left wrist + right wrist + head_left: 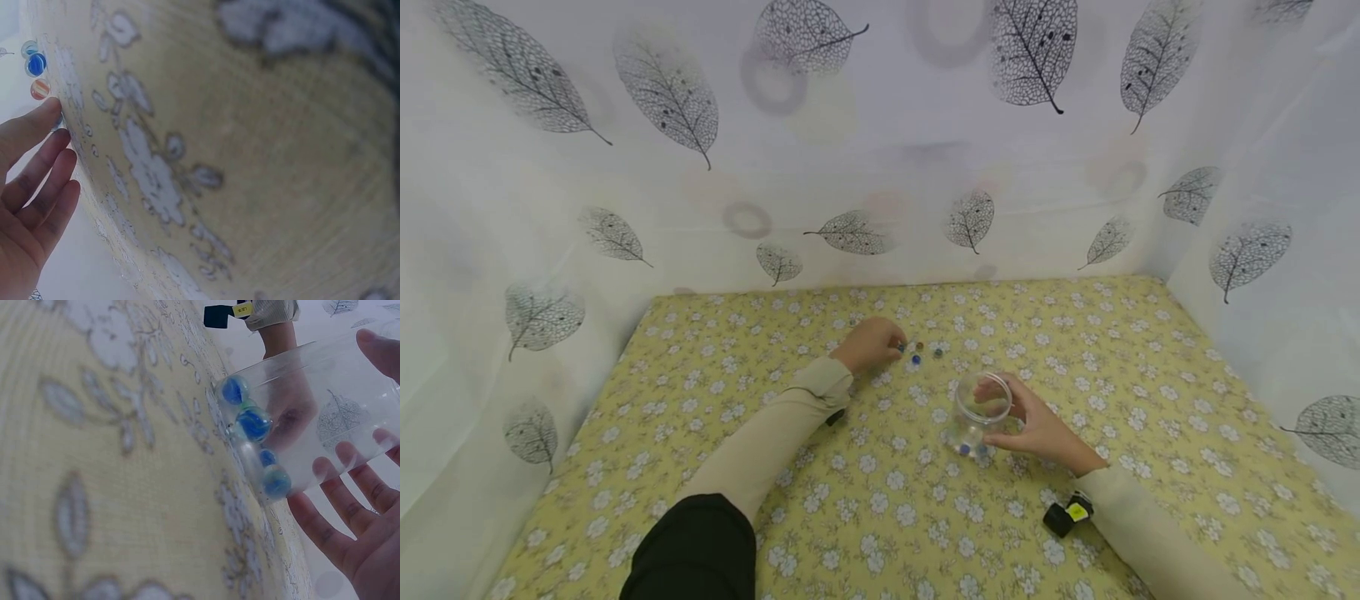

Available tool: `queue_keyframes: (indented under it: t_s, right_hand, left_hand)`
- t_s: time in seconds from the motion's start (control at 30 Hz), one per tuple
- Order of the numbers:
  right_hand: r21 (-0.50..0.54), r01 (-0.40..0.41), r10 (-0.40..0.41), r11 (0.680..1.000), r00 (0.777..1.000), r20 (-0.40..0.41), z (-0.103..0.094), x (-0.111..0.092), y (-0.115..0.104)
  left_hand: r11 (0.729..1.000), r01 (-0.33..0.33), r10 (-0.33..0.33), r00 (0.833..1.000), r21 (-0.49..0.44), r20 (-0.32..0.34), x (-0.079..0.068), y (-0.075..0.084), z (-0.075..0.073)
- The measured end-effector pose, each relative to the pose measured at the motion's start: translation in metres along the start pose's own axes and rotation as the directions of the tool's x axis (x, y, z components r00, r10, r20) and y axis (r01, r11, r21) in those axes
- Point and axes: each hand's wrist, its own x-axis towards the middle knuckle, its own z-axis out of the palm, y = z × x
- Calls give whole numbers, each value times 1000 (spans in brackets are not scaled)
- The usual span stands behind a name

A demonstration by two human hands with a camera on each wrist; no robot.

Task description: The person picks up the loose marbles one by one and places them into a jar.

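My left hand (871, 343) reaches down to the cloth. Between its thumb and forefinger is a glass marble (57, 122), mostly hidden by the fingers. Just past the fingertips lie a blue marble (916, 360), an orange-streaked marble (40, 89) and a clear greenish marble (938, 353). My right hand (1026, 425) grips a clear open jar (970, 408) from its right side, thumb in front and fingers behind. The jar stands upright on the cloth. Several blue-swirled marbles (254, 423) rest on its bottom in the right wrist view.
A yellow cloth with white flowers (865, 517) covers the table. Pale curtains with leaf prints (853, 232) hang at the back and both sides. A black strap device with a yellow label (1077, 510) sits at the right wrist.
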Motion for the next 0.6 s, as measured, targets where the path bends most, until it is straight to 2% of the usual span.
queue_keyframes:
  t_s: [0.6]
  right_hand:
    - [0,3,-3,1000,1000,2,0,0,0]
  left_hand:
    - [998,42,-41,999,-37,31,0,4,-4]
